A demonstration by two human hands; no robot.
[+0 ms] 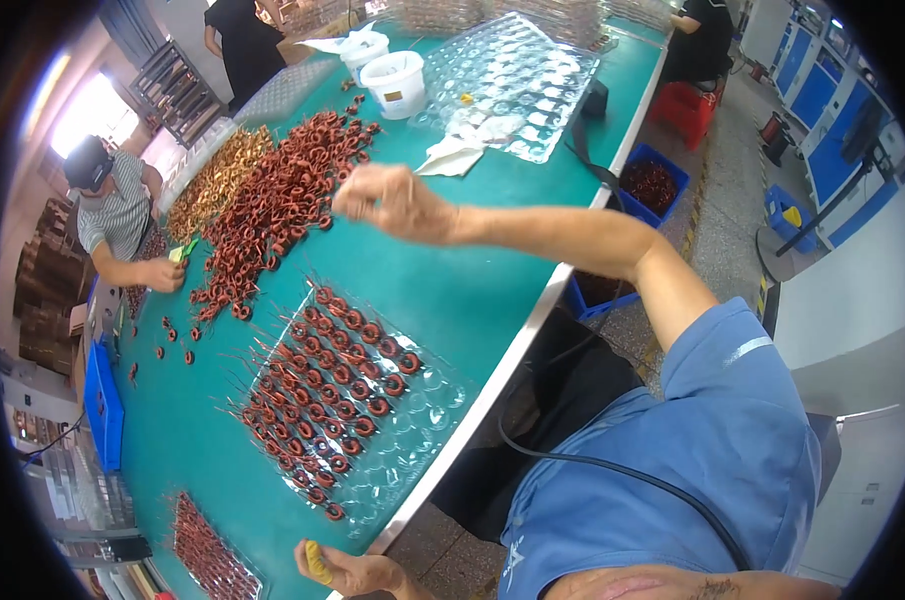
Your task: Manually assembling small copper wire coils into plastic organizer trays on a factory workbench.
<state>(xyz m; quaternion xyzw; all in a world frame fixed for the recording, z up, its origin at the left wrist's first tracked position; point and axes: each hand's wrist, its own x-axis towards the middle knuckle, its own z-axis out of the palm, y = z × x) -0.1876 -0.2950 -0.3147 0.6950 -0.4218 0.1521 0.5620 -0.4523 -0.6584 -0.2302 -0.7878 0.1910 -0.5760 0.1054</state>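
My right hand [397, 204] is raised over the green table, beside the heap of red-brown wire-wound ring coils [282, 195]. Its fingers are curled together, and anything between them is too small to make out. My left hand [347, 571], with a yellow cover on one digit, is low at the table's near edge. Its digits are drawn close together; whether something is between them is hidden. Between the hands lies a clear plastic blister tray [412, 470], partly filled with rows of coils [322, 385] whose wire leads point to the far left. Its near-side pockets hold no coils.
Golden rings [217, 185] lie behind the heap. White tubs [394, 85] and a blister sheet [512, 85] stand farther back. A second filled tray [212, 550] is at lower left. Across the table, a co-worker [122, 210] reaches in. A black cable [622, 470] crosses my body.
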